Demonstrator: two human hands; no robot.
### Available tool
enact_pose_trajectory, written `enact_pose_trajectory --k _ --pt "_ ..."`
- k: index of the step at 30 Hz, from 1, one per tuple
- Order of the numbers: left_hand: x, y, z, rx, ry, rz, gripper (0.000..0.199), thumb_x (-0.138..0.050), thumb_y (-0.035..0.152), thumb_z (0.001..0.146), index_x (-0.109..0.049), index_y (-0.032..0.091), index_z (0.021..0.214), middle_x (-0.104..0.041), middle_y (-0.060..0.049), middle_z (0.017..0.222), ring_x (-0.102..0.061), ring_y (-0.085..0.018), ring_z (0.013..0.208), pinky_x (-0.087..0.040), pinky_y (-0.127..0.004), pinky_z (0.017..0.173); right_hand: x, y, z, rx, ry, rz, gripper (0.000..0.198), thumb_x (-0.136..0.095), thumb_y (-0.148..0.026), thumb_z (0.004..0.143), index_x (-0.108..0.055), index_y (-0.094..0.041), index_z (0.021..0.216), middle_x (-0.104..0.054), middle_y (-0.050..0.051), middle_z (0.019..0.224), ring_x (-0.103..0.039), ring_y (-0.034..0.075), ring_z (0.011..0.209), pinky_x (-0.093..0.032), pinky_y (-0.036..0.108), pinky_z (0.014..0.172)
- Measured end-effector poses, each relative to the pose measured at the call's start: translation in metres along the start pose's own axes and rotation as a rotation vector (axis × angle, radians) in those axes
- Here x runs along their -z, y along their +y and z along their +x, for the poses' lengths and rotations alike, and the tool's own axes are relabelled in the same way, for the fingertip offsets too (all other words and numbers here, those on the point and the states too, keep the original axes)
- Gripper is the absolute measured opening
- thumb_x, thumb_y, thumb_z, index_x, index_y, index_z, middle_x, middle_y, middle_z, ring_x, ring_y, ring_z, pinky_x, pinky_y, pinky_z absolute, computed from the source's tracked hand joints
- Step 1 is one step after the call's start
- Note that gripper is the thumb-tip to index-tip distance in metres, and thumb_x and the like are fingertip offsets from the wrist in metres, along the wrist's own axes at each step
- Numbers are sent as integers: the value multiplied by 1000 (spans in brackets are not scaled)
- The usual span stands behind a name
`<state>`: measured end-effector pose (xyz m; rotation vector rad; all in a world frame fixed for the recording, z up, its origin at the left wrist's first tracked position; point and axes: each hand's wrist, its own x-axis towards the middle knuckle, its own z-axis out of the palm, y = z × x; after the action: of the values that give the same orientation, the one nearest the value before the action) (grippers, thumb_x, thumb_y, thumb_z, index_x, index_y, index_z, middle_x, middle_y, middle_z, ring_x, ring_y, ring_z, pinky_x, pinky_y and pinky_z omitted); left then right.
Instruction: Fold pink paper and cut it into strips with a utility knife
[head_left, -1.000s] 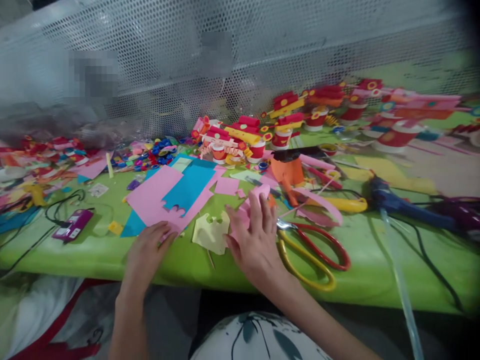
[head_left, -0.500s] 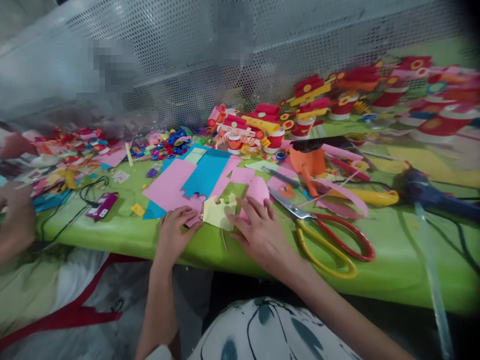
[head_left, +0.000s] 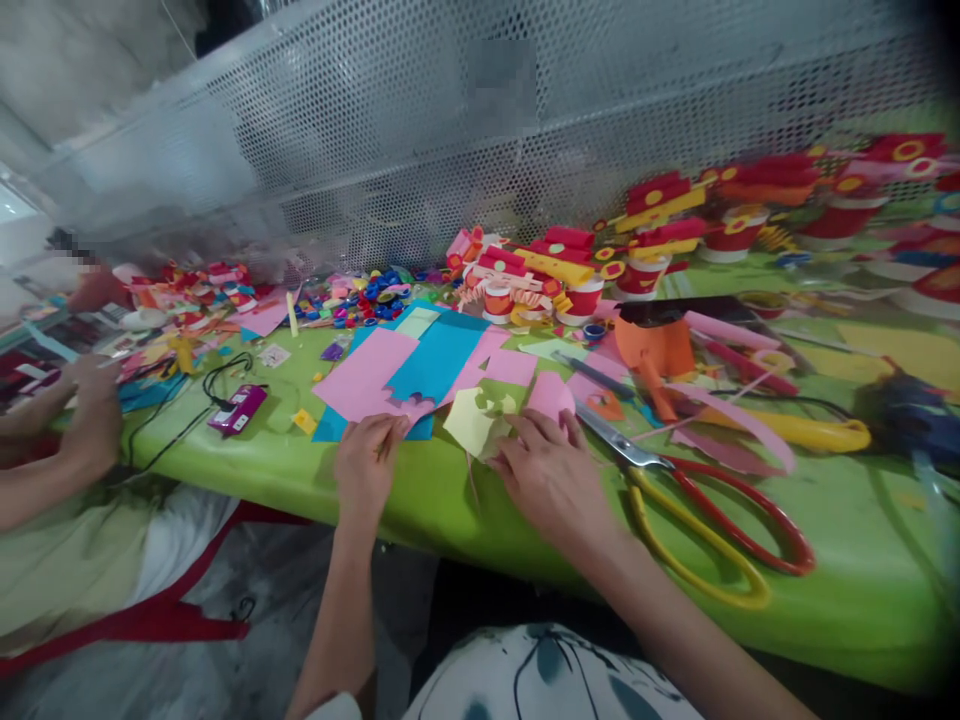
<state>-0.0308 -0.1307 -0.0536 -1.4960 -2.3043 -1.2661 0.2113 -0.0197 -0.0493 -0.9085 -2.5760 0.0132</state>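
My left hand (head_left: pixel 366 462) is closed, thumb and fingers pinched together at the near edge of a pink paper sheet (head_left: pixel 364 372) with a notched edge. Beside it, a small pale yellow paper piece (head_left: pixel 469 425) with ragged cut-outs is tilted up from the table. My right hand (head_left: pixel 559 475) grips its right side between thumb and fingers. A blue paper sheet (head_left: pixel 439 355) lies under and behind the pink one. Scissors (head_left: pixel 637 455) with one red and one yellow handle rest partly open, just right of my right hand.
Paper-covered cups (head_left: pixel 585 300) decorated in red and yellow stand along the back. A glue gun (head_left: pixel 915 415) lies at right, near an orange paper piece (head_left: pixel 652 350). A purple box with cables (head_left: pixel 238 410) sits left. Another person's hands (head_left: pixel 94 410) work at far left.
The view has swung left. My left fingers have drawn together into a pinch at the pink sheet. The yellow paper has turned and tilted up in my right hand.
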Motion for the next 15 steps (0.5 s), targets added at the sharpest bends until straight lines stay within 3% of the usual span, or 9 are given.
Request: enact_pose_trajectory --k 5,8,11,15 --pt "-5 12 8 91 139 -77 44 -62 61 106 -83 24 98 -83 -4 80 -75 -20 70 -54 -29 69 -4 3 0 -23 31 -38 34 -48 -31 108 -80 -20 112 -76 16 136 -60 35 136 -37 69 123" --pt "-7 19 14 114 175 -182 48 -58 63 107 -82 23 96 -82 -3 75 -75 -18 64 -57 -27 64 -5 4 -1 -25 38 -47 34 -48 -33 109 -79 -19 114 -75 15 139 -60 35 137 -37 70 123" --pt "-7 26 19 96 194 -284 48 -62 65 105 -82 21 105 -86 -8 98 -82 -21 84 -65 -30 77 -6 5 -3 -26 52 -55 34 -49 -35 109 -79 -19 115 -73 16 144 -58 37 139 -34 72 123" --pt "-4 34 22 59 122 -531 52 -90 56 87 -79 23 125 -83 -10 127 -79 -27 119 -66 -36 100 -7 6 -3 -28 80 -53 33 -51 -35 108 -79 -20 119 -72 15 146 -56 38 142 -32 73 124"
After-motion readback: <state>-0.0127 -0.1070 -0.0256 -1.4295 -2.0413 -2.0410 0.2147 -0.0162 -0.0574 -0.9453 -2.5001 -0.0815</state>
